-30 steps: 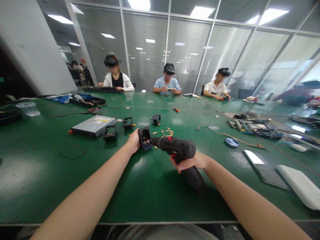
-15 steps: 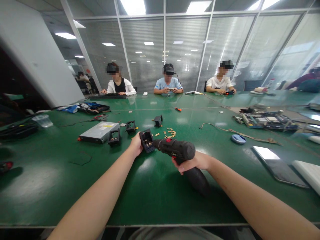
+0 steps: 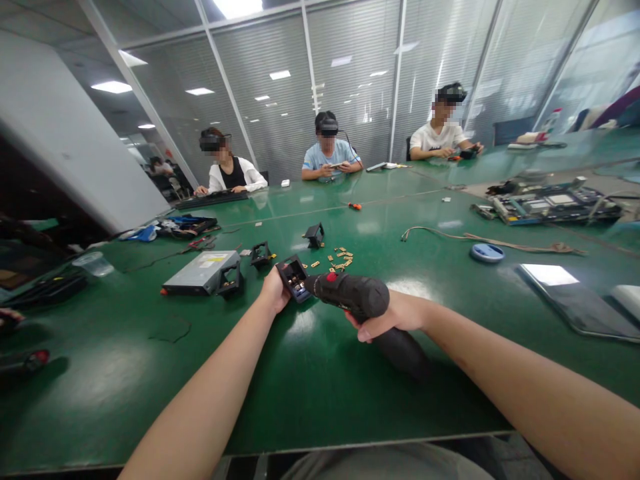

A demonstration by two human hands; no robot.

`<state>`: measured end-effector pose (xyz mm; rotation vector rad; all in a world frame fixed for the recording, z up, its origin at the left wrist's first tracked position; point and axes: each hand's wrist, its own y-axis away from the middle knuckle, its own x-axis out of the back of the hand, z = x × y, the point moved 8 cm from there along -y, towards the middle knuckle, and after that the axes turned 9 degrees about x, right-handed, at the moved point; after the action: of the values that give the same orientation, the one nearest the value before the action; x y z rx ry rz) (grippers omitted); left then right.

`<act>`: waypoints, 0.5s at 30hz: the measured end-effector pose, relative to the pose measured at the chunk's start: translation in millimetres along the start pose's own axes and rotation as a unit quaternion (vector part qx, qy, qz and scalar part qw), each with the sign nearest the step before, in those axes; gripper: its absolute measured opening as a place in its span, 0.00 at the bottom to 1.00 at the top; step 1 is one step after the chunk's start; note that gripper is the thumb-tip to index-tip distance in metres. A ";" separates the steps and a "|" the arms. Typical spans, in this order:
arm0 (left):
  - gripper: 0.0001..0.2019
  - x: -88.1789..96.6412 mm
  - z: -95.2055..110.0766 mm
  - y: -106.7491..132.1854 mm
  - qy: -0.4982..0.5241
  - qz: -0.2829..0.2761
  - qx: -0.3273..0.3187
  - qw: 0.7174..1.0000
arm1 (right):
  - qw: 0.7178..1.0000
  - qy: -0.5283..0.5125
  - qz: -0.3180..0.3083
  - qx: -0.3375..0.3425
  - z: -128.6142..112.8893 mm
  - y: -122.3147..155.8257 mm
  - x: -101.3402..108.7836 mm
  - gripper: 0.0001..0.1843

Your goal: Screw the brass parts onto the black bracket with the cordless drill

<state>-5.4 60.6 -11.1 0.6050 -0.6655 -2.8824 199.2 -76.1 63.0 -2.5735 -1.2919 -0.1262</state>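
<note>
My left hand point(image 3: 275, 291) grips a black plastic housing point(image 3: 290, 268) by its left side, with its open face tilted towards me and small metal parts inside. In my right hand point(image 3: 383, 319) is a black cordless drill point(image 3: 350, 291) with a red switch on top. Its front end meets the housing's right side; the bit's tip is hidden. Beyond them lie several small brass-coloured plates point(image 3: 343, 257). Similar black housings stand near: one point(image 3: 315, 235) behind the plates, one point(image 3: 261, 255) and another point(image 3: 231, 279) to the left.
A silver disc drive point(image 3: 203, 270) lies left of the housings, near a clear plastic cup point(image 3: 93, 264). Rightwards are a blue round lid point(image 3: 487, 252), a cable point(image 3: 480, 237), a phone-like slab point(image 3: 575, 300) and a circuit board point(image 3: 555, 203). Several people sit across the green table point(image 3: 280, 393).
The view has tilted and turned slightly, so the background is slanted. Both hands keep their hold, and the drill stays against the housing.
</note>
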 end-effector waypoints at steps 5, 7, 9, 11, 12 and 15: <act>0.12 0.2 -0.4 0.2 0.014 0.012 0.005 1.000 | 1.000 0.010 0.001 0.016 -3.1 -0.9 -1.8 0.16; 0.11 0.4 -0.4 0.4 0.017 0.015 0.005 1.000 | 1.000 0.009 0.002 0.019 -4.0 -0.3 -2.3 0.16; 0.10 0.3 0.1 0.8 0.020 0.014 0.000 1.000 | 1.000 0.004 0.002 0.012 -3.3 0.6 -2.5 0.17; 0.10 0.0 0.2 1.1 0.026 0.011 -0.002 1.000 | 1.000 -0.004 0.004 0.002 -2.0 1.6 -2.8 0.17; 0.10 -0.2 -0.1 1.2 0.028 0.010 -0.001 1.000 | 1.000 -0.007 0.006 0.000 -1.5 1.9 -2.8 0.17; 0.11 -1.1 -0.8 2.1 0.035 0.012 0.004 0.999 | 1.000 -0.015 0.008 0.000 0.2 1.9 -3.7 0.15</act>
<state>-4.0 58.6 -10.5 0.6895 -0.6708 -2.8239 198.5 -80.0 61.7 -2.5945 -1.2805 -0.0837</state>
